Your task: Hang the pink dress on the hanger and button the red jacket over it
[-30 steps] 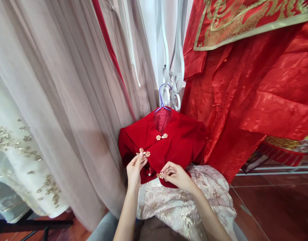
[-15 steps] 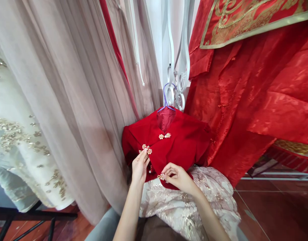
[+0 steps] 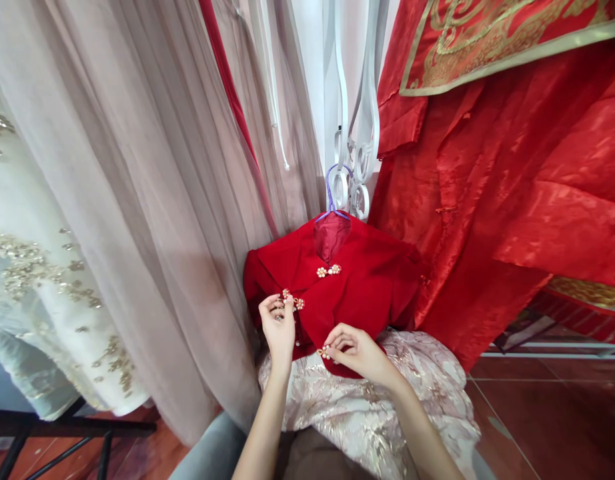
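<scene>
A dark red velvet jacket [image 3: 372, 280] hangs on a purple hanger [image 3: 331, 193]. At its collar a flower-shaped clasp [image 3: 329, 271] is fastened. My left hand [image 3: 281, 327] is at the jacket's left front edge, fingers curled beside a second flower clasp [image 3: 300, 304]; what its fingertips hold is too small to make out. Lower down, my right hand [image 3: 351, 350] pinches a gold, pearl-dotted clasp [image 3: 324, 352] at the jacket's lower edge. Pale patterned fabric [image 3: 387, 413] lies beneath the jacket, across the lap.
Sheer greyish-pink fabric [image 3: 152, 200] hangs at the left, beside a white gown with gold beading [image 3: 62, 300]. White scrolled metalwork [image 3: 370, 133] stands behind the hanger. Red satin garments [image 3: 487, 200] hang at the right above a red tiled floor [image 3: 562, 413].
My left hand has shifted slightly left and turned, its fingers now more curled beside the clasp. The right hand keeps its pinch, almost unmoved.
</scene>
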Action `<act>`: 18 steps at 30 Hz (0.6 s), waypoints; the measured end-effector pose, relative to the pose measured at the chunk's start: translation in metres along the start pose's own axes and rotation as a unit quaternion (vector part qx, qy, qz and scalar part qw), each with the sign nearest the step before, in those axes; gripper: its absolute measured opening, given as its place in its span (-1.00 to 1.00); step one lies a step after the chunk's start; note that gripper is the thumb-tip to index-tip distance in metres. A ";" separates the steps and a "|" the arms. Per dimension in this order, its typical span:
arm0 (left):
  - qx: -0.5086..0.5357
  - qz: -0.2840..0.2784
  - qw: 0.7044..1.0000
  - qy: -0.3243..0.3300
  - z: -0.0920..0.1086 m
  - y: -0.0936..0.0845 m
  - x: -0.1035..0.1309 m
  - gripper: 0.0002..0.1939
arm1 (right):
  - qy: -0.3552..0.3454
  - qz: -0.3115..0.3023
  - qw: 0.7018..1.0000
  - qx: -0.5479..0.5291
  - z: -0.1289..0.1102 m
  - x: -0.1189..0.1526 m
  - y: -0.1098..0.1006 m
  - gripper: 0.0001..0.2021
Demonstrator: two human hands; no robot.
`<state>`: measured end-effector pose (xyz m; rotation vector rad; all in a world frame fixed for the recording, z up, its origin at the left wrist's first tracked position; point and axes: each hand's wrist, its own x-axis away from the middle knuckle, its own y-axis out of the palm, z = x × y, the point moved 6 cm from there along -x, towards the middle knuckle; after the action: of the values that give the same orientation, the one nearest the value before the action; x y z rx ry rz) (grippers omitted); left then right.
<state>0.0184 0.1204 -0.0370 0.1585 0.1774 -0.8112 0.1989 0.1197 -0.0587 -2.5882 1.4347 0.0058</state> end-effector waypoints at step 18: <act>-0.299 -0.349 0.764 0.454 0.103 0.095 -0.012 -0.84 | 0.014 -0.008 1.000 0.008 -0.003 0.003 -0.001 -0.84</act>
<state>0.0893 0.1719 0.0726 -0.1539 1.4818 -1.3243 0.2013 0.1176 -0.0558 -2.5968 1.4168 -0.0439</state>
